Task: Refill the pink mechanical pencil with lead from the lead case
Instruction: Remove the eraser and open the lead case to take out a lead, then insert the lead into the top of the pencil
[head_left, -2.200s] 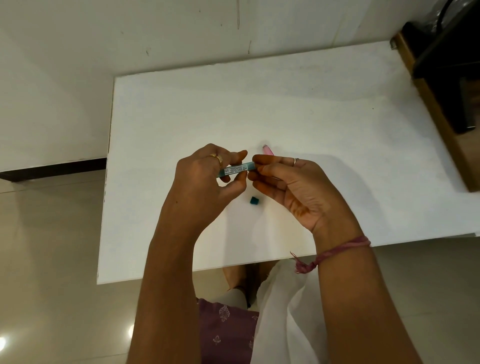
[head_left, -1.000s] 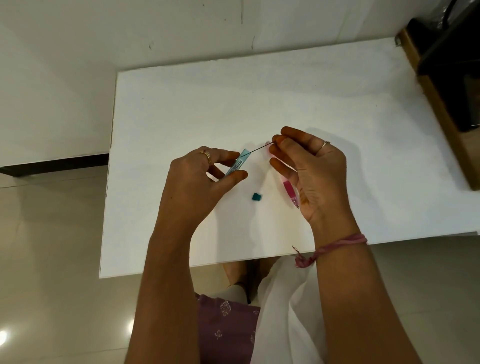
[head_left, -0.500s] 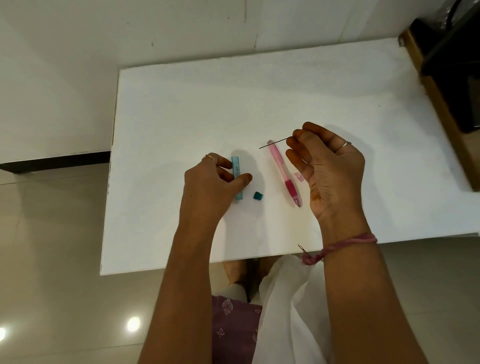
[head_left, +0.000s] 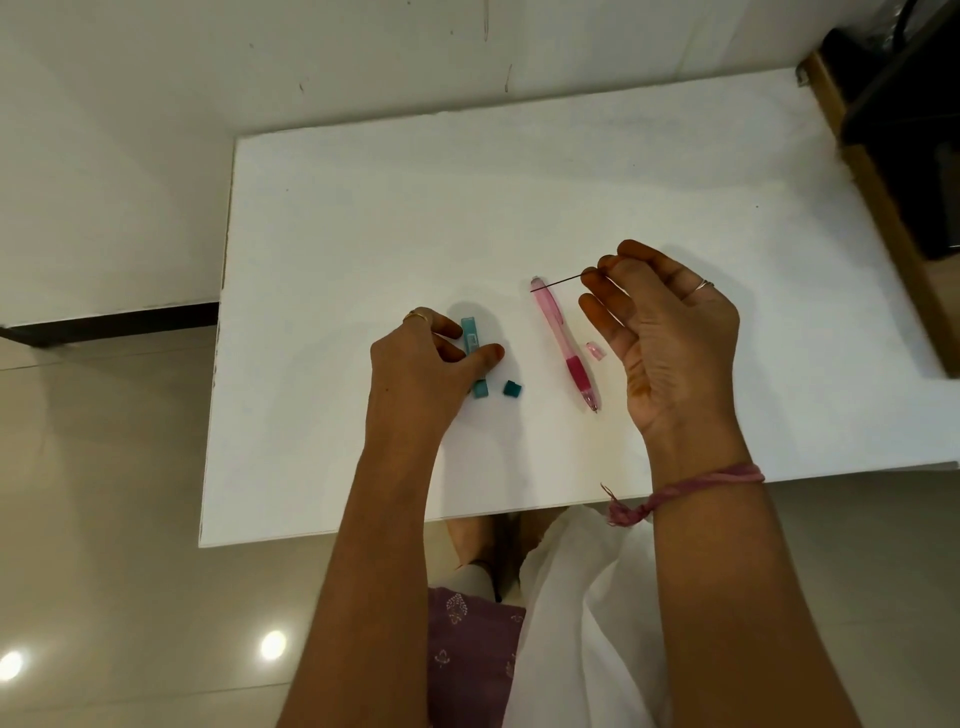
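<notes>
One thin lead is pinched in my right hand, aimed at the pink pencil's open far end on the worktop — my left hand grips the lead case flat, its cap just right.

You get soft, even light from above. The white bench reads bright but not blown out, with faint shadows beside each hand. Two ceiling-light reflections glare off the glossy floor at lower left. Straight edges bow near the borders, and detail is slightly soft overall.
</notes>
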